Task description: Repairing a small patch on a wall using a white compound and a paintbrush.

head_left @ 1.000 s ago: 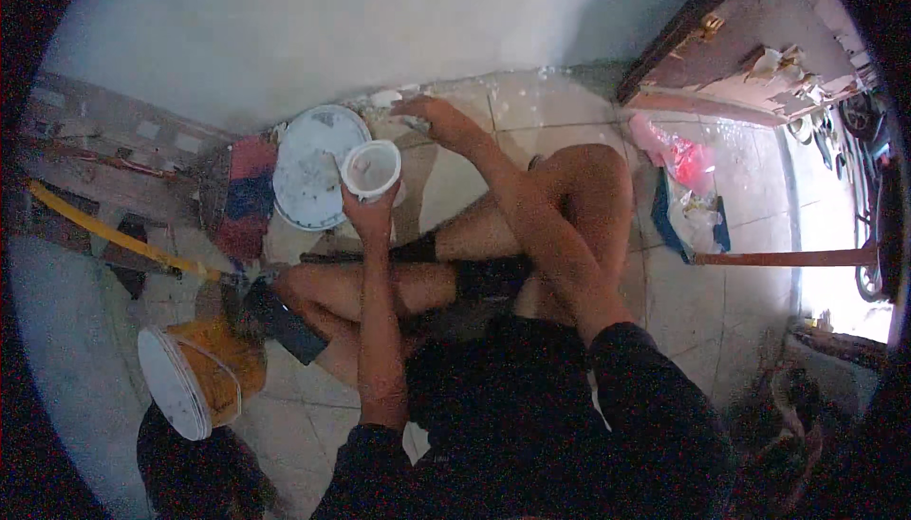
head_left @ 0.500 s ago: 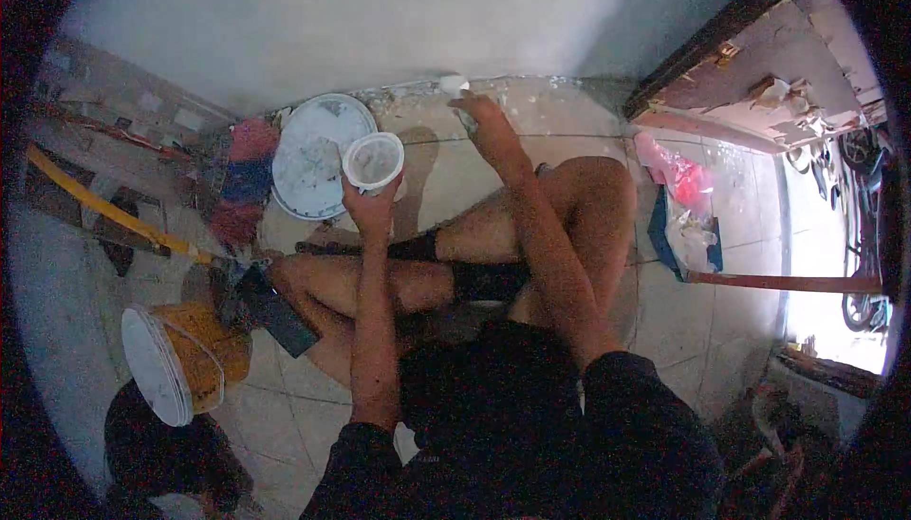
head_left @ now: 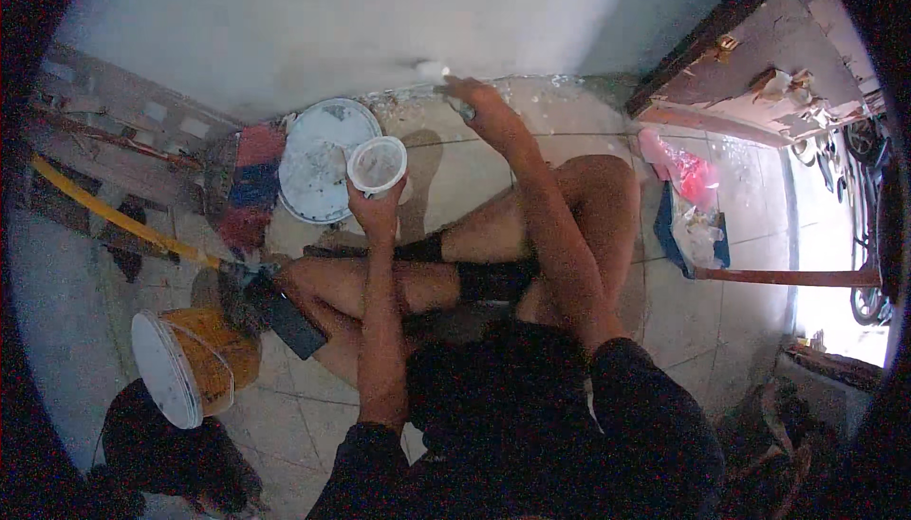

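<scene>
- Gripping a small round white plastic tub (head_left: 377, 163) from below, the left hand (head_left: 377, 213) has its fingers wrapped about the tub's base and holds it up in front of the knees, mouth upward.
- Right hand (head_left: 479, 105) is stretched out to the foot of the pale plastered wall (head_left: 313, 17); its fingers are closed about a small tool whose whitish tip (head_left: 432, 69) meets the wall just above the floor. What kind of tool it is, I cannot tell; it is too small and blurred.
- Just beside the tub, to its left, lies a large round white lid or bucket top (head_left: 318, 161), smeared grey with paste, flat on the tiled floor (head_left: 446, 174).
- Further left sit a yellow bucket with a white lid (head_left: 190, 368) tipped on its side, a long yellow handle (head_left: 114, 218) running across the floor, and some red and blue cloth (head_left: 249, 188).
- To the right are a pink plastic bag (head_left: 688, 178) and a brown wooden door (head_left: 759, 74).
- Judging by these pictures, filler is being carried from the tub to the wall's base: the seam near the tool looks patchy and rough, and the stretch toward the door appears untreated, so I would put the work at midway at most.
</scene>
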Motion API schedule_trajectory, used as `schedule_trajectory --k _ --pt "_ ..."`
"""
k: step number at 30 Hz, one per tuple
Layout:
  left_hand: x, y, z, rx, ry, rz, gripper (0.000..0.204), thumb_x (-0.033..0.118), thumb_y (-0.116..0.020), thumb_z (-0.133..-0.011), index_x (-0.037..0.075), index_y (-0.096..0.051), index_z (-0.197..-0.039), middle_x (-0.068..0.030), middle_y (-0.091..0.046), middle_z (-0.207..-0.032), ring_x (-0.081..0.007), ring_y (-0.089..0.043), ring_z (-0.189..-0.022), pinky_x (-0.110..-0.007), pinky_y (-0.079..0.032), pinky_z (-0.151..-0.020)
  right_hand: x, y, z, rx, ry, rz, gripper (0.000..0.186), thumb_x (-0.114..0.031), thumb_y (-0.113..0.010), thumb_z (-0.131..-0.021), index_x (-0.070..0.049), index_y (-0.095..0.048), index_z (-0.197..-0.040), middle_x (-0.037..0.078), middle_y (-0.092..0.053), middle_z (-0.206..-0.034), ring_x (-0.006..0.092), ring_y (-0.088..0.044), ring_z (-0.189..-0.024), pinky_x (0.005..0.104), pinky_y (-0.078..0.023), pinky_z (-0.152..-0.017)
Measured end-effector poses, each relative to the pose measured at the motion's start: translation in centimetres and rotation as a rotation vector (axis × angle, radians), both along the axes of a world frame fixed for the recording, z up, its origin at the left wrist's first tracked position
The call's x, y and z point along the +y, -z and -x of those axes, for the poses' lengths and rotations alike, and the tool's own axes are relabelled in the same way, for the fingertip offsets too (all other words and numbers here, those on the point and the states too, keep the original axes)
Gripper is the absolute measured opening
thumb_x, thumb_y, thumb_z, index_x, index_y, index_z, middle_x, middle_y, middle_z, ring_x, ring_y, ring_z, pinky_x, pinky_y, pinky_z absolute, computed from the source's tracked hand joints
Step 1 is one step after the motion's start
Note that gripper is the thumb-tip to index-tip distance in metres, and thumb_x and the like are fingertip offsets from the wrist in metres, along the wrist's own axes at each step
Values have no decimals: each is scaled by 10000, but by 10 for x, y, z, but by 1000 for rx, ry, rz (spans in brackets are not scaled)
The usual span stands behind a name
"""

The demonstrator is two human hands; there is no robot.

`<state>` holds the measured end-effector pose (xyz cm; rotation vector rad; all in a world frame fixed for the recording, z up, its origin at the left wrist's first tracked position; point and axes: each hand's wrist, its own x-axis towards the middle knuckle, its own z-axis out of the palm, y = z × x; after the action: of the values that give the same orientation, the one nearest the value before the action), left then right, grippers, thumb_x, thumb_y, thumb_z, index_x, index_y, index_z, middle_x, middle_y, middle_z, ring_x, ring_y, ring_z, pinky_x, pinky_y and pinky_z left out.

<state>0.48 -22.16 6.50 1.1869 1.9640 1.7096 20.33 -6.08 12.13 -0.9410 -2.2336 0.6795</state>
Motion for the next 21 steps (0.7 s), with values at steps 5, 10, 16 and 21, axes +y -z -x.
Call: schedule_trajectory --k 5,10,16,21 --pt "-2 8 16 8 3 -22 856 179 -911 -647 -33 -464 -1345 -183 -591 -1264 -278 -582 -1159 -412 -462 -995 -26 -5 2 180 -29 -191 520 -15 -635 -845 -114 -546 -1348 149 -550 -1360 331 -523 -1249 404 -419 -1059" --pt "0 -2 5 -69 40 -84 823 148 -901 -656 -32 -470 -1333 -183 -590 -1261 -276 -581 -1160 -411 -473 -984 -33 35 20 151 -64 -109 527 -34 -629 -853 -119 -531 -1364 159 -543 -1364 338 -525 -1247 408 -430 -1054" --pt "2 -4 2 -131 26 -95 764 147 -899 -664 -27 -501 -1293 -165 -598 -1249 -268 -599 -1124 -409 -488 -954 9 47 37 -25 -37 -71 521 -3 -633 -834 -100 -549 -1339 160 -584 -1299 334 -534 -1234 427 -441 -1050" --pt "-6 5 17 -152 -9 -182 759 154 -898 -666 -21 -505 -1291 -162 -599 -1246 -273 -594 -1120 -412 -480 -963 -19 46 26 110 40 -287 453 -5 -649 -845 -83 -589 -1287 151 -596 -1302 327 -574 -1194 416 -479 -1007"
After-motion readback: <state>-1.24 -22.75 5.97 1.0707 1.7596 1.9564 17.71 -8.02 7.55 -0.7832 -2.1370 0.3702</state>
